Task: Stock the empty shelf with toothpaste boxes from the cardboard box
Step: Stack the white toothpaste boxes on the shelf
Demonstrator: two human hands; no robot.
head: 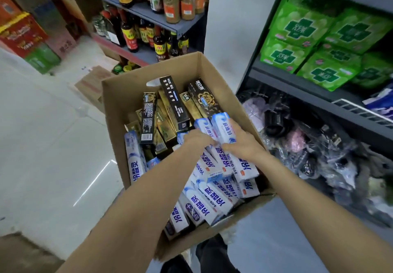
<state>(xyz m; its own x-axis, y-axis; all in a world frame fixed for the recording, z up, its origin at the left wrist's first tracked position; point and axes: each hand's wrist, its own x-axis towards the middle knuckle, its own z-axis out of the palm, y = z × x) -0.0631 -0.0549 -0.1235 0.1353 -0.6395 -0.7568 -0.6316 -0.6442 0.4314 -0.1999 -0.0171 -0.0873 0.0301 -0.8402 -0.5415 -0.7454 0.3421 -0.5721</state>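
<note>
1. Head view: an open cardboard box (pixel 119 102) sits on the floor, loosely filled with toothpaste boxes, white-and-blue ones (pixel 207 202) nearest the person and black-and-gold ones (pixel 174 102) at the far end.
2. The left hand (pixel 196 137) and right hand (pixel 242 143) are both inside the box, fingers curled around a bundle of white-and-blue boxes (pixel 222 129).
3. Green packets (pixel 323 45) fill the shelf on the right; sauce bottles (pixel 129 36) line the far shelf.
</note>
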